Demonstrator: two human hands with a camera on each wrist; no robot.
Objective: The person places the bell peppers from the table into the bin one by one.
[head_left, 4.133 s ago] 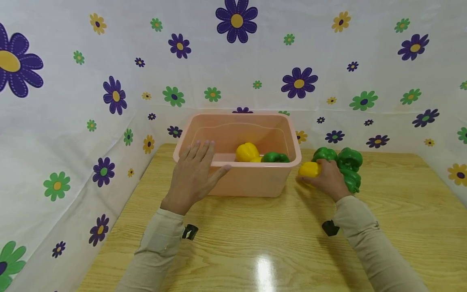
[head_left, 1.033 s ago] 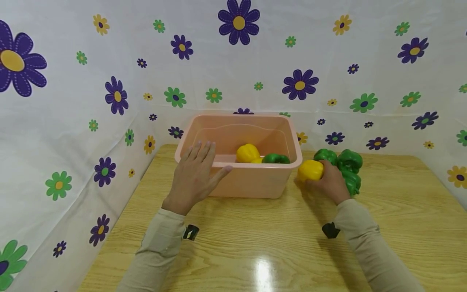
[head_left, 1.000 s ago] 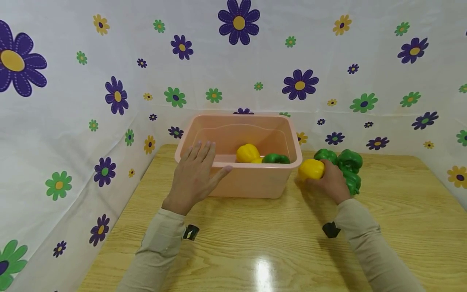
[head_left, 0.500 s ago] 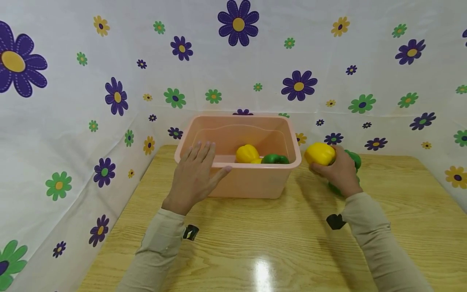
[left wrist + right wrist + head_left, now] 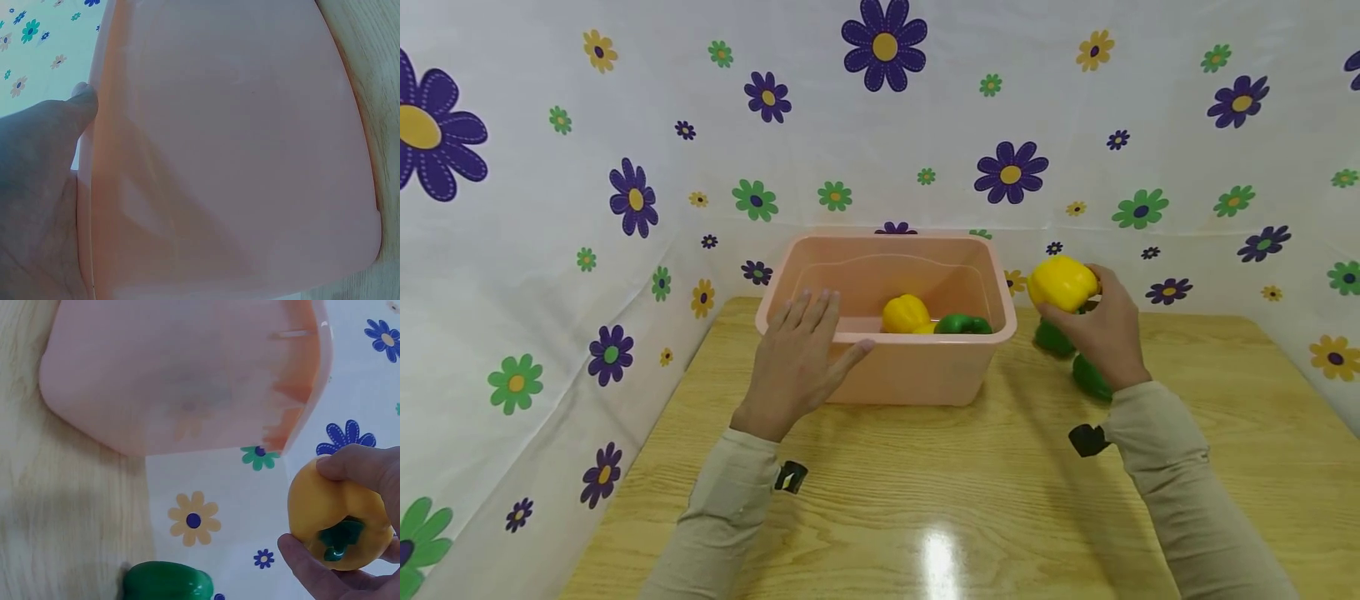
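Observation:
My right hand point(image 5: 1108, 329) grips a yellow bell pepper point(image 5: 1063, 284) above the table, to the right of the pink plastic bin point(image 5: 910, 371). The right wrist view shows that pepper's green stem point(image 5: 340, 537), with thumb and fingers around its sides. My left hand point(image 5: 793, 358) rests flat on the bin's near rim, fingers straight. In the left wrist view the thumb point(image 5: 84, 100) lies along the rim. Inside the bin are a yellow bell pepper point(image 5: 906, 314), a green bell pepper point(image 5: 962, 324) and a sliver of more yellow, partly hidden by the front wall.
Green bell peppers stand on the table below my right hand, which partly hides them: one farther back point(image 5: 1055, 337), one nearer point(image 5: 1091, 379). A flower-printed white cloth point(image 5: 925, 125) hangs behind and at the left. The wooden table point(image 5: 880, 500) reaches toward me.
My right hand has lifted the yellow bell pepper off the table, upward and slightly right, away from the green ones. My left hand has stayed on the bin's rim.

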